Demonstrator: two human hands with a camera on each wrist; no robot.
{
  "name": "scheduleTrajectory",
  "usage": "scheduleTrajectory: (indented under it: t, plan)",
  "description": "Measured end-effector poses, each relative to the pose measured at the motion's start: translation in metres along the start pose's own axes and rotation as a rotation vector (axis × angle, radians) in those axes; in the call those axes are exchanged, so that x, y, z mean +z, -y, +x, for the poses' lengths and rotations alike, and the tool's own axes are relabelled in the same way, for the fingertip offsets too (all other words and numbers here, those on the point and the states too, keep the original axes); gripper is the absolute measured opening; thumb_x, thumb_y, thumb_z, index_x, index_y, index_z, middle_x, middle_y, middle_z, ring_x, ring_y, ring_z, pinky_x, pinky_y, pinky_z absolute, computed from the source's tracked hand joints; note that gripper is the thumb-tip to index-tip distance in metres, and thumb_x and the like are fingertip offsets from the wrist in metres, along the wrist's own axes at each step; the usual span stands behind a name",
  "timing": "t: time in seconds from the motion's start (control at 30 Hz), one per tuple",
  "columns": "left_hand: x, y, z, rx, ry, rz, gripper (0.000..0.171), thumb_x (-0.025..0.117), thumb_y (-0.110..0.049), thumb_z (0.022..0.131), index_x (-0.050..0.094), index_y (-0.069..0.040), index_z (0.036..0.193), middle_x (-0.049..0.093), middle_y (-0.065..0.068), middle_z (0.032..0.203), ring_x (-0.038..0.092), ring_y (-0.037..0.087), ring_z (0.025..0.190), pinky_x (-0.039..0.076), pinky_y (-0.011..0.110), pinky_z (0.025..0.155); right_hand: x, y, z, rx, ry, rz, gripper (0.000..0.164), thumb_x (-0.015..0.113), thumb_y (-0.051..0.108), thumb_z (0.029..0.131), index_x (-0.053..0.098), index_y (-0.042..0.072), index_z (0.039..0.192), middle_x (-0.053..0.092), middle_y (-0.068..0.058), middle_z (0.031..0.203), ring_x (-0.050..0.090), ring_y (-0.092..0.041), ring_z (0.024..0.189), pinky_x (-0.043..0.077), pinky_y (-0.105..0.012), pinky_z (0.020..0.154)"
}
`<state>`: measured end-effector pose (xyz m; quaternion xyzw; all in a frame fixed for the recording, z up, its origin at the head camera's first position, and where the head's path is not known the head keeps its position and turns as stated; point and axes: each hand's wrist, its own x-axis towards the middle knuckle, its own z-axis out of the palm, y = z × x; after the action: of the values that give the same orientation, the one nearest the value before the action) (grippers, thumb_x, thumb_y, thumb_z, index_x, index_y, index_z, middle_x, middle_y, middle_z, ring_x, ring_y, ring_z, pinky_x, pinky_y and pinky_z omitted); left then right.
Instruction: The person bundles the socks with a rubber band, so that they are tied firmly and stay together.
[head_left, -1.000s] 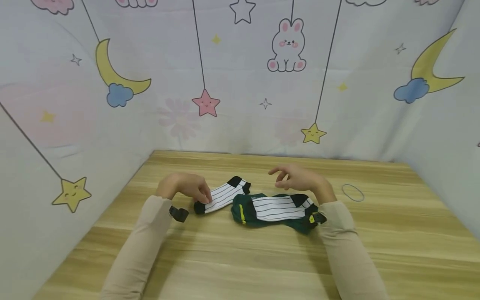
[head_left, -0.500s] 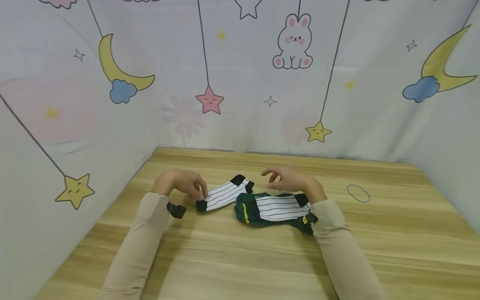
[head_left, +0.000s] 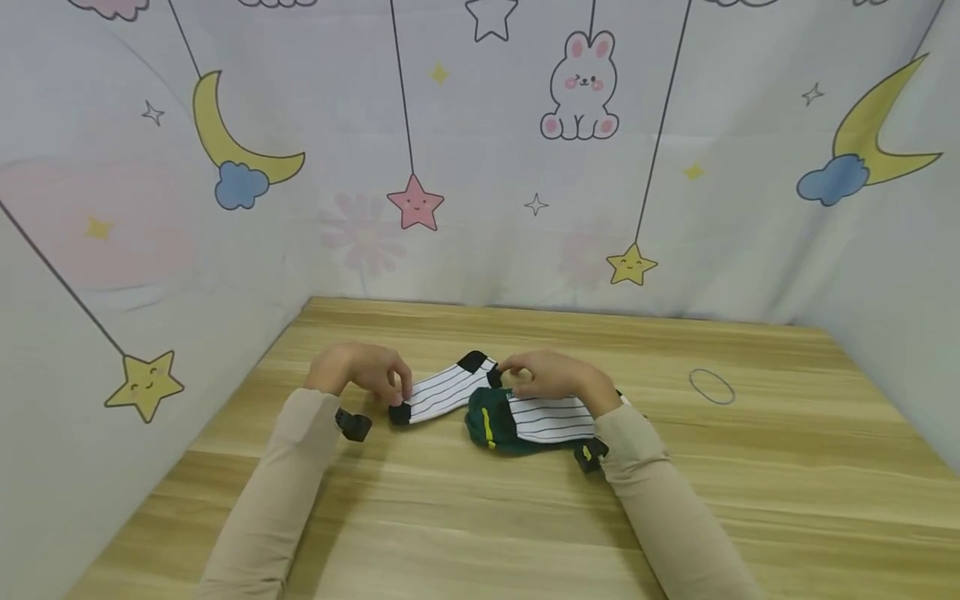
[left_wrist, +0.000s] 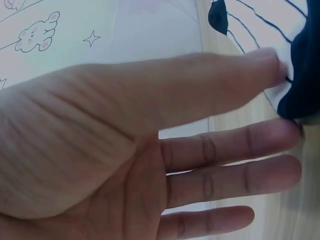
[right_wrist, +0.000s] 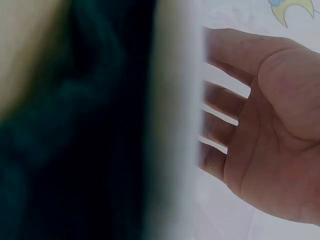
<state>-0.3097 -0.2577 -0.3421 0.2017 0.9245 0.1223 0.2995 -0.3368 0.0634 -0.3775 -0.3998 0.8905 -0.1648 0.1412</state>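
Note:
A white ankle sock with dark stripes and black ends (head_left: 450, 393) lies slanted on the table in the head view. My left hand (head_left: 370, 371) is at its near-left black end. Thumb and fingers are extended and apart in the left wrist view, the thumb (left_wrist: 230, 75) overlapping the sock. My right hand (head_left: 553, 375) reaches over a second striped sock (head_left: 555, 419), its fingertips at the first sock's far black end. Beneath the second sock lies a dark green sock (head_left: 487, 425) with a yellow mark; the right forearm hides part of both. Blurred dark green cloth (right_wrist: 75, 110) fills the right wrist view's left.
A thin blue ring (head_left: 732, 397) lies to the right on the wooden table (head_left: 420, 517). White cloth walls (head_left: 480, 250) printed with stars, moons and a rabbit enclose the table's back and sides. A black camera sits on each wrist.
My right hand has moved left and down, from above the socks to the first sock's far end. My left hand has shifted only slightly back from the sock's near end.

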Motion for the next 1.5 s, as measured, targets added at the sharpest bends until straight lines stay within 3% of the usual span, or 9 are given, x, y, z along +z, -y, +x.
scheduleTrajectory:
  t: [0.3,0.43,0.6,0.67,0.83,0.93,1.07,1.2,1.5]
  plan:
    - [0.004,-0.004,0.006,-0.046,0.000,0.012,0.011,0.072,-0.013,0.091,0.070,-0.017,0.100,0.065,0.001,0.089,0.060,0.015,0.079,0.043,0.032,0.076,0.009,0.004,0.008,-0.036,-0.028,-0.020,0.042,0.059,0.017,0.102,0.055,0.008,0.142,0.058,-0.014,0.138,0.054,-0.032,0.128,0.041,-0.048,0.107]
    - [0.007,-0.006,0.009,-0.052,-0.004,0.015,0.012,0.074,-0.012,0.090,0.068,-0.015,0.099,0.064,0.001,0.086,0.059,0.015,0.077,0.041,0.030,0.072,0.012,0.008,0.012,-0.069,-0.064,-0.010,0.038,0.059,0.018,0.102,0.058,0.006,0.138,0.063,-0.015,0.131,0.059,-0.029,0.120,0.045,-0.045,0.102]
    - [0.008,-0.009,0.009,-0.062,-0.002,0.013,0.013,0.074,-0.009,0.089,0.066,-0.014,0.098,0.064,0.002,0.088,0.059,0.015,0.077,0.041,0.030,0.071,0.017,0.010,0.016,-0.064,-0.088,-0.024,0.024,0.059,0.018,0.102,0.068,0.006,0.121,0.066,-0.009,0.115,0.059,-0.022,0.103,0.047,-0.041,0.092]
    - [0.007,-0.009,0.009,-0.053,-0.003,0.016,0.013,0.074,-0.008,0.088,0.066,-0.013,0.097,0.064,0.002,0.089,0.058,0.015,0.077,0.041,0.030,0.071,0.018,0.010,0.016,-0.051,-0.095,-0.038,0.020,0.059,0.017,0.102,0.071,0.007,0.115,0.064,-0.010,0.115,0.058,-0.024,0.106,0.047,-0.041,0.094]
    - [0.007,-0.011,0.010,-0.018,0.003,0.028,0.014,0.073,-0.005,0.087,0.064,-0.012,0.095,0.065,0.002,0.088,0.056,0.014,0.077,0.040,0.029,0.070,0.018,0.011,0.014,-0.056,-0.117,-0.073,0.013,0.063,0.014,0.099,0.073,0.008,0.106,0.054,-0.023,0.136,0.052,-0.038,0.127,0.042,-0.047,0.105]
    - [0.007,-0.012,0.011,-0.012,0.010,0.023,0.014,0.073,-0.003,0.088,0.063,-0.011,0.094,0.064,0.001,0.087,0.055,0.014,0.076,0.039,0.029,0.069,0.018,0.012,0.015,-0.032,-0.110,-0.086,0.008,0.066,0.015,0.098,0.073,0.011,0.099,0.063,-0.016,0.127,0.060,-0.031,0.116,0.047,-0.043,0.098]
    - [0.008,-0.012,0.012,-0.002,0.011,0.009,0.015,0.072,-0.001,0.087,0.062,-0.011,0.093,0.063,0.002,0.086,0.055,0.014,0.076,0.039,0.029,0.068,0.020,0.012,0.018,0.018,-0.100,-0.085,0.005,0.070,0.015,0.095,0.072,0.013,0.091,0.067,0.001,0.094,0.059,-0.015,0.084,0.050,-0.035,0.081]
    - [0.008,-0.013,0.012,-0.003,0.015,0.004,0.015,0.072,-0.001,0.087,0.062,-0.011,0.092,0.064,0.002,0.087,0.055,0.015,0.076,0.038,0.029,0.068,0.019,0.013,0.020,0.039,-0.102,-0.067,0.005,0.073,0.012,0.093,0.072,0.012,0.088,0.066,0.004,0.086,0.057,-0.011,0.078,0.050,-0.032,0.076]
    - [0.007,-0.014,0.011,0.004,0.004,0.009,0.016,0.070,0.001,0.089,0.060,-0.012,0.090,0.064,0.002,0.090,0.056,0.015,0.078,0.040,0.031,0.070,0.018,0.015,0.017,0.076,-0.106,-0.039,0.005,0.070,0.012,0.095,0.072,0.012,0.091,0.066,0.003,0.086,0.057,-0.011,0.078,0.050,-0.030,0.074]
